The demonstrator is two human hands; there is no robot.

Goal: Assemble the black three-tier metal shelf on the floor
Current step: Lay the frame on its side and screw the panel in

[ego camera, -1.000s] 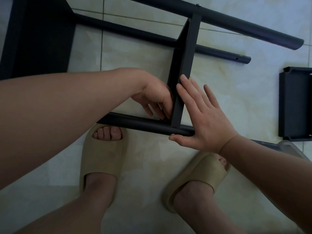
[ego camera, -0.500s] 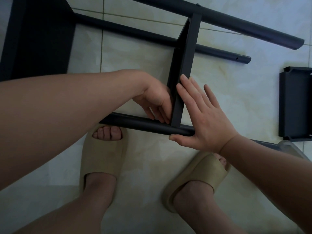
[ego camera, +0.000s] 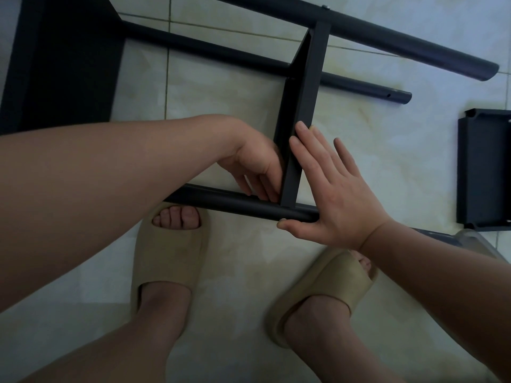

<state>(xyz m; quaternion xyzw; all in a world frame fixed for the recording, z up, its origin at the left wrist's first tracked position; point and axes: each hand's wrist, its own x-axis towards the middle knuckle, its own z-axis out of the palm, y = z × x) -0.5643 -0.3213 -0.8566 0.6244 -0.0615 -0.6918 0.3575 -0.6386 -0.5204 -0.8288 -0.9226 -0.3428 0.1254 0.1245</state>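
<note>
The black sheet-metal shelf tier (ego camera: 301,106) stands on edge between both hands, its end meeting the black round leg tube (ego camera: 221,201) at the fingertips. The right hand (ego camera: 337,194) presses flat against it, fingers straight and slightly apart. The left hand (ego camera: 254,164) curls its fingers into the inner corner, and whether they grip anything cannot be determined. The tier is judged stiff, light and slick-painted, so hold it by the tube and flat faces, not the thin edges.

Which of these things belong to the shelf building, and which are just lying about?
In the job: left hand and right hand on the middle panel; near pole; far pole; big panel at left; loose tray, probably a later tier.
Just about: beige slippers, worn on the feet; clear plastic thing at the right edge.
</note>
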